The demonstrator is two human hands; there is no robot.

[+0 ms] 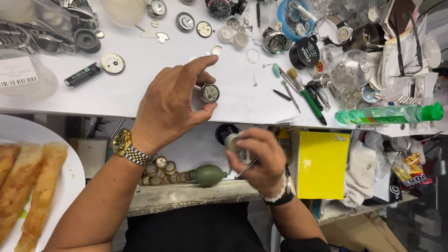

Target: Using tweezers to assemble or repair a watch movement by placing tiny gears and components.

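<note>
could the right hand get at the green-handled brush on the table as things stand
Probably not straight away. The right hand is full: it pinches a small round part and a thin tool. The brush lies in the open on the white table just beyond it, with nothing between them.

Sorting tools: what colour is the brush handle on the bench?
Green, with a pale bristle tip: the brush, clearest in the head view.

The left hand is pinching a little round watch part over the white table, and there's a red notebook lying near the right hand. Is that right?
Not quite. The notebook is yellow, not red, as the head view shows. The rest holds: the left hand pinches a small round watch part between thumb and fingers over the white table, and the notebook lies near the right hand.
</note>
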